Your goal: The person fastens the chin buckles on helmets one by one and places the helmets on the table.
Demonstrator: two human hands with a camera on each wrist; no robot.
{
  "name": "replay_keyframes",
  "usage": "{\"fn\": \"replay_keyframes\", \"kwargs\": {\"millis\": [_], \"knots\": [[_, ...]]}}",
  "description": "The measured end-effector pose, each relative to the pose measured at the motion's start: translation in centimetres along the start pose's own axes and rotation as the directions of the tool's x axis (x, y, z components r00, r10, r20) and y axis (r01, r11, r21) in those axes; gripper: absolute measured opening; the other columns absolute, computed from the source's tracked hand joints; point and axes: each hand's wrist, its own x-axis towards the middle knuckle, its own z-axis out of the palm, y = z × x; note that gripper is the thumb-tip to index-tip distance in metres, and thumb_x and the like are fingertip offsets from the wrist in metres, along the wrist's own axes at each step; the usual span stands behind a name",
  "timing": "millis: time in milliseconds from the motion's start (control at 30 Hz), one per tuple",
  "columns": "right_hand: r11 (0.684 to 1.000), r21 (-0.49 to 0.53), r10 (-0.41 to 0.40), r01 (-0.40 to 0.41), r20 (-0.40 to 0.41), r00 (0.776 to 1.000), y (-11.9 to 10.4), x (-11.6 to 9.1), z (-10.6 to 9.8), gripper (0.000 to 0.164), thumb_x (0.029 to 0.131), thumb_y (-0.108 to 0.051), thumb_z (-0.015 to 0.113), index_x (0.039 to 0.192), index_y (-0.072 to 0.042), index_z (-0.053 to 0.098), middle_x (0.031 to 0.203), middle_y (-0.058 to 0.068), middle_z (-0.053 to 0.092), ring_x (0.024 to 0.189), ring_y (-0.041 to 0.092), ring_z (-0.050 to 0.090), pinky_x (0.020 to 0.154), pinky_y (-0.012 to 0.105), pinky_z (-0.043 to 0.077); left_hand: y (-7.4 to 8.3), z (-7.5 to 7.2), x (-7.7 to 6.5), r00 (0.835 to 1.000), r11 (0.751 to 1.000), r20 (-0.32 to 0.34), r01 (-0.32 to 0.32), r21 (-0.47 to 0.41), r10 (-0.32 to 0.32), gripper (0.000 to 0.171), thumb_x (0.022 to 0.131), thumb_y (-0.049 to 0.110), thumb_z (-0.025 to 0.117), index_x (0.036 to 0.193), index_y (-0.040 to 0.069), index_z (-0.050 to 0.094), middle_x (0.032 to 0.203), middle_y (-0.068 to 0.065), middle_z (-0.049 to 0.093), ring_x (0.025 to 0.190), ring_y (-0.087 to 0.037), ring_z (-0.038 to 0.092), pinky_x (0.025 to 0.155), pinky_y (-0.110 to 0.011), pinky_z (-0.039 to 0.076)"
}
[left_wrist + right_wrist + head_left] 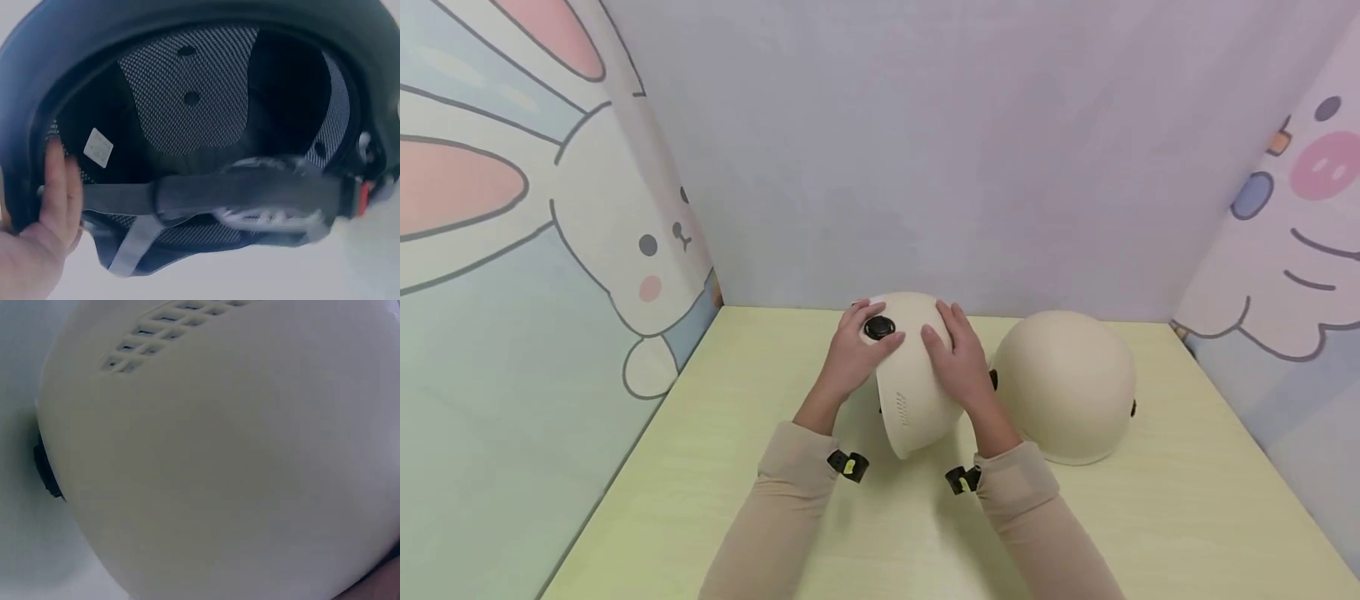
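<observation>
Cream helmet point(913, 392) tilted on edge, black knob point(878, 327), vent slots, dark padded lining

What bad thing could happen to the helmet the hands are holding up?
The tilted helmet stands on its edge on the table, held only by the left hand and right hand resting on its smooth shell, so it might slip and tip over. The second helmet sits very close on the right, so the two could bump. The loose chin strap hanging inside might snag a finger.
</observation>
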Motion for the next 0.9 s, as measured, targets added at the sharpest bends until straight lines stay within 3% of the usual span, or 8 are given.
{"fn": "replay_keyframes", "kwargs": {"millis": [200,367,467,633,900], "knots": [[0.998,0.070,0.011,-0.010,-0.005,1.000,1.5,-0.3,0.2,0.055,0.105,-0.036,0.042,0.153,-0.012,0.033,0.158,0.011,0.023,0.144,0.027,0.018,0.112,0.051,0.017,0.5,-1.2,-0.2,0.997,0.982,0.082,-0.004,0.191,-0.012,0.065,0.093,0.045,0.063,0.147,0.014,0.045,0.157,-0.011,0.023,0.140,-0.035,0.027,0.106,-0.056,0.029],[0.985,0.170,0.009,-0.008,-0.006,1.000,2.8,-0.8,0.5,0.055,0.106,-0.037,0.037,0.155,-0.013,0.029,0.158,0.008,0.024,0.143,0.029,0.021,0.111,0.053,0.019,1.1,-1.8,-0.6,0.991,0.921,0.128,-0.006,0.389,-0.047,0.066,0.096,0.055,0.052,0.151,0.021,0.038,0.158,-0.007,0.020,0.134,-0.042,0.030,0.099,-0.060,0.034],[0.973,0.231,0.019,-0.016,-0.011,1.000,3.5,-1.1,0.8,0.056,0.106,-0.041,0.035,0.156,-0.016,0.027,0.158,0.006,0.025,0.142,0.030,0.024,0.110,0.055,0.021,1.3,-2.1,-0.9,0.990,0.885,0.129,-0.007,0.465,-0.060,0.066,0.097,0.057,0.048,0.152,0.023,0.036,0.158,-0.006,0.021,0.131,-0.045,0.027,0.098,-0.062,0.031],[0.951,0.305,0.054,-0.043,-0.026,0.998,4.6,-1.6,1.6,0.057,0.105,-0.045,0.032,0.156,-0.020,0.026,0.158,0.002,0.025,0.142,0.027,0.023,0.111,0.052,0.018,1.2,-2.9,-1.1,0.986,0.873,0.158,-0.035,0.487,-0.048,0.067,0.099,0.055,0.045,0.155,0.022,0.029,0.158,-0.008,0.022,0.137,-0.044,0.020,0.102,-0.065,0.021],[0.898,0.431,0.108,-0.085,-0.028,0.994,6.1,-2.1,3.0,0.058,0.105,-0.045,0.031,0.156,-0.018,0.025,0.158,0.004,0.026,0.142,0.028,0.022,0.112,0.052,0.016,0.4,-4.1,-1.2,0.980,0.887,0.197,-0.096,0.452,0.006,0.069,0.102,0.049,0.043,0.158,0.019,0.015,0.158,-0.012,0.021,0.141,-0.043,0.015,0.106,-0.065,0.016]]}}
